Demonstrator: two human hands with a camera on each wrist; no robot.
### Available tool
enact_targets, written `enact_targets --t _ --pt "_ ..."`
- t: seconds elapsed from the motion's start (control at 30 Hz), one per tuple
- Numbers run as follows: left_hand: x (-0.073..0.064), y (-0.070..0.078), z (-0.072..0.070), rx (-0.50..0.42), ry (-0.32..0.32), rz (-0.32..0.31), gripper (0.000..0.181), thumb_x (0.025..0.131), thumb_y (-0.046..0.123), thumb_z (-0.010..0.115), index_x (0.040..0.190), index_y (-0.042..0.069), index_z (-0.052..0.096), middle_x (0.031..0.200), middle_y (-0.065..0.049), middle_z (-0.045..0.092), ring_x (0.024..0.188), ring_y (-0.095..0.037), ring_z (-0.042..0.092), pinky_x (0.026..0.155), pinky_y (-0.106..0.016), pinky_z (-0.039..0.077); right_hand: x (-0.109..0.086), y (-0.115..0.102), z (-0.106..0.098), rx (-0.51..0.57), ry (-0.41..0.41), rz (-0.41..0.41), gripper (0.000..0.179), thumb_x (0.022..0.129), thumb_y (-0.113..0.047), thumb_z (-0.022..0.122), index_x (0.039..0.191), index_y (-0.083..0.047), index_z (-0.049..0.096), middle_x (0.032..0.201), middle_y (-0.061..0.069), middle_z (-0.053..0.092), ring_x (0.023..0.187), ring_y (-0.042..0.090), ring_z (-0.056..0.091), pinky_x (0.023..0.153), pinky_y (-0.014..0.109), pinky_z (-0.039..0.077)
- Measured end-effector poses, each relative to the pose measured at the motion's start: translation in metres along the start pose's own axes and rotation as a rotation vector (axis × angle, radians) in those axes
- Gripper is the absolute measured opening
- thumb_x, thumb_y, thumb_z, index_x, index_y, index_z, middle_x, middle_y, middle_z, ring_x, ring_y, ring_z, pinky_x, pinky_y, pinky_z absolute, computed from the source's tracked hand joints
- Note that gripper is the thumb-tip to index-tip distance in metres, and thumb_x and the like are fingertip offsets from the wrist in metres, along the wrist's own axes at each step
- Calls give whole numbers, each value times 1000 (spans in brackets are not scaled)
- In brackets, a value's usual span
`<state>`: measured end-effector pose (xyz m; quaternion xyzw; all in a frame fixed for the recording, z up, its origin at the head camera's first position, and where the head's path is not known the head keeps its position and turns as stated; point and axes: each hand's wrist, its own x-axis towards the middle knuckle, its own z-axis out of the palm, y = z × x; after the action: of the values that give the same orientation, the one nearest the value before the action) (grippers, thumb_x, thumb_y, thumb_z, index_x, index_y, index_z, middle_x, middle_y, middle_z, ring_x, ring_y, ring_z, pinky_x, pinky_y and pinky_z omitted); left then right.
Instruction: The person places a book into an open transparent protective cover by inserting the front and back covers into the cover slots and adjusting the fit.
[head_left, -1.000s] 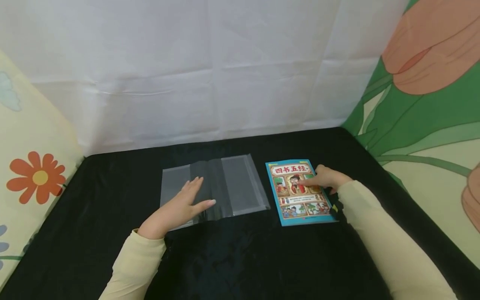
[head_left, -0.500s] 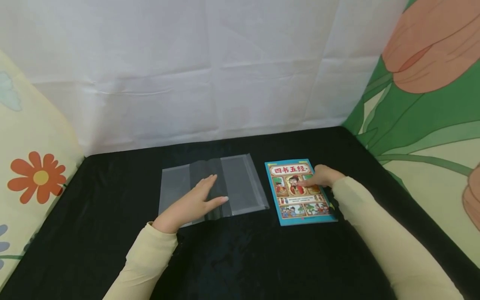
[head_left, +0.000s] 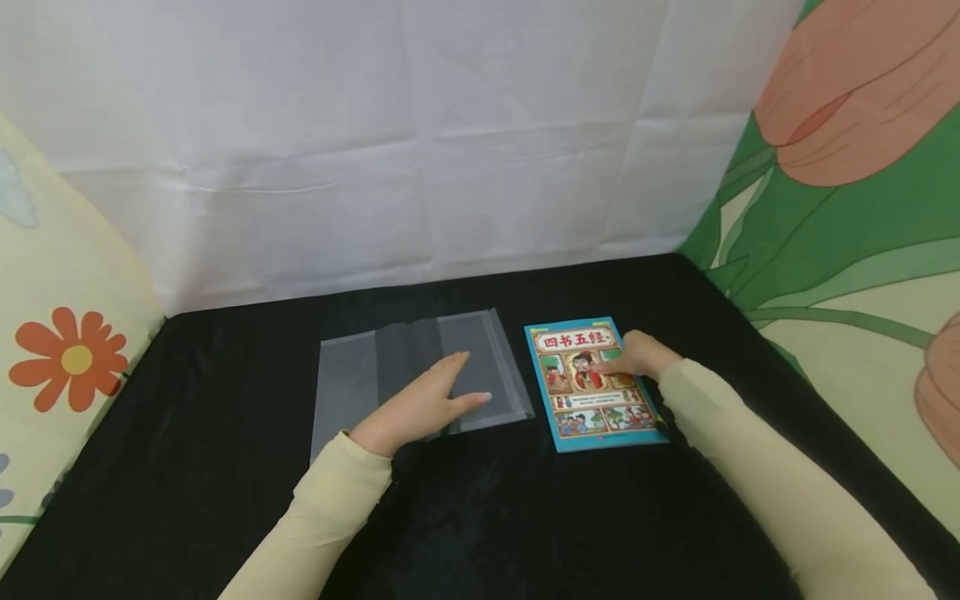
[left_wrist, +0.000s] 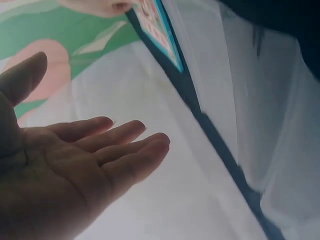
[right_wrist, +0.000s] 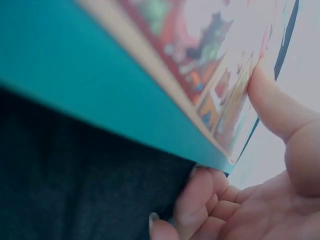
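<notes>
A blue-edged comic-style book (head_left: 583, 400) with a red Chinese title lies at the right of the table. My right hand (head_left: 645, 354) grips its right edge, thumb on the cover and fingers tucked beneath, as the right wrist view also shows for this hand (right_wrist: 270, 185). To the left a clear plastic book cover (head_left: 345, 375) lies spread out flat. Above it my left hand (head_left: 420, 407) hovers with fingers extended and thumb apart. In the left wrist view that hand (left_wrist: 95, 165) holds nothing, and the plastic cover (left_wrist: 270, 100) is at the right side.
Black cloth covers the table (head_left: 487, 525). A white sheet (head_left: 300, 167) hangs behind its back edge. Patterned panels stand at both sides, one with an orange flower (head_left: 75, 358), the other with large pink tulips (head_left: 847, 92).
My left hand has moved right across the plastic cover, toward the book. The right hand keeps its hold on the book's edge; the book has hardly shifted.
</notes>
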<state>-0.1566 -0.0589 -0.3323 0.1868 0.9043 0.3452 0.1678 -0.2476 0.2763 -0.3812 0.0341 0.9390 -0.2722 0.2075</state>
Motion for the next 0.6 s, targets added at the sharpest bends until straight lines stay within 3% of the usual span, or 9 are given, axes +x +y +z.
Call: enact_targets --t 0.23,0.6 --pt "16 11 23 -58 -57 36 68 99 33 57 149 -4 29 153 -20 31 141 -34 29 112 -47 27 2 1 -1 90 -50 26 37 90 -29 71 94 7 61 79 12 65 69 18 61 70 33 50" --pt "45 25 40 -190 -93 -43 57 100 25 57 144 -6 38 145 -22 44 133 -35 41 106 -46 37 0 0 -2 109 -73 34 38 92 -29 69 98 8 59 81 12 65 71 18 62 71 34 50"
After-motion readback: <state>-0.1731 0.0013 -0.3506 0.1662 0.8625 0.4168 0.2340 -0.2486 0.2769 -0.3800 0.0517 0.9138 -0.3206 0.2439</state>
